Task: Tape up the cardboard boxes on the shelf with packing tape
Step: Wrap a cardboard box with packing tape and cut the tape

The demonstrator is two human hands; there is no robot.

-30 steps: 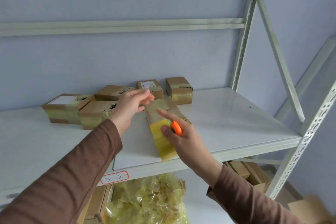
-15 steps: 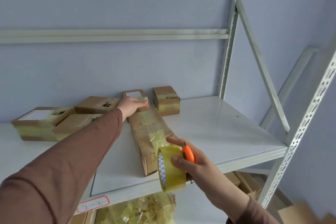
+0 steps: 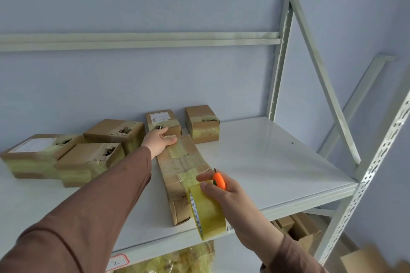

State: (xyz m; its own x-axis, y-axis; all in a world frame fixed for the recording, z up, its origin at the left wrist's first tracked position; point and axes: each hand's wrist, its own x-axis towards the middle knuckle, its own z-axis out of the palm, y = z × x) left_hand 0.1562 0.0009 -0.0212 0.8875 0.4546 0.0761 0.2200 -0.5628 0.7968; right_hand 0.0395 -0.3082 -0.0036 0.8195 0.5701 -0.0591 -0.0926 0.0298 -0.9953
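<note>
A long flat cardboard box (image 3: pixel 177 175) lies on the white shelf (image 3: pixel 266 162), running from the back toward the front edge, with clear tape over its top. My left hand (image 3: pixel 158 142) presses flat on the box's far end, fingers straight. My right hand (image 3: pixel 224 193) grips a roll of yellowish packing tape (image 3: pixel 207 213) at the box's near end, together with a small orange cutter (image 3: pixel 219 180) whose blade points up. A strip of tape runs from the roll onto the box.
Several taped cardboard boxes stand along the back: three at the left (image 3: pixel 88 159), two smaller ones (image 3: pixel 163 121) (image 3: pixel 202 123) behind my left hand. Shelf uprights (image 3: pixel 279 73) rise at right. A bag of yellow scraps (image 3: pixel 177 259) and more boxes (image 3: pixel 297 226) lie below.
My left hand moved from above the box down onto its far end. My right hand pulled the tape roll back along the box to its near end, off the front edge.
</note>
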